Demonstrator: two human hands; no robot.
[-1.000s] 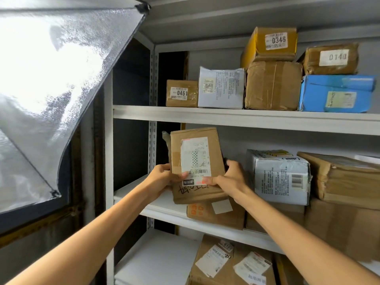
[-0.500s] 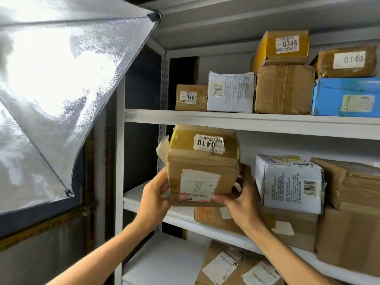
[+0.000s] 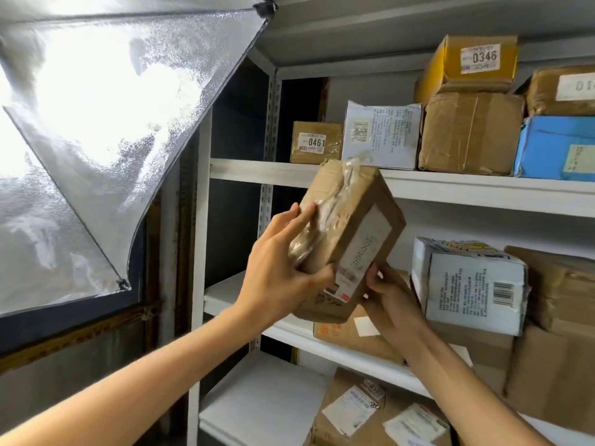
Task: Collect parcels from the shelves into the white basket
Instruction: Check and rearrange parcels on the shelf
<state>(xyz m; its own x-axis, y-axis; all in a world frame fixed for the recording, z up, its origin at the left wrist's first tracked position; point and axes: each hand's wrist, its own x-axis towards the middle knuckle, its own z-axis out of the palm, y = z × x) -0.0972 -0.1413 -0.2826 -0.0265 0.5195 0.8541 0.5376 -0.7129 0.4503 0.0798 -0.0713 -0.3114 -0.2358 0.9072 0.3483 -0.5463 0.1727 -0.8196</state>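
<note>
Both hands hold a brown parcel [image 3: 349, 239] tilted in the air before the shelves [image 3: 450, 191].

A lit softbox [image 3: 106, 130] fills the left of the view. The left hand [image 3: 283, 268] grips the parcel's taped side, fingers [image 3: 297, 217] wrapped over it; the right hand [image 3: 388, 299] clasps its lower corner, thumb on the labelled face. The parcel hangs clear of the middle shelf's left end, its top leaning left. Behind it on the upper shelf stand box 0461 [image 3: 315, 142], a white box [image 3: 381, 135] and box 0346 [image 3: 473, 64] on a brown box. A white carton [image 3: 470, 284] sits right of the hands. No basket in view.
</note>
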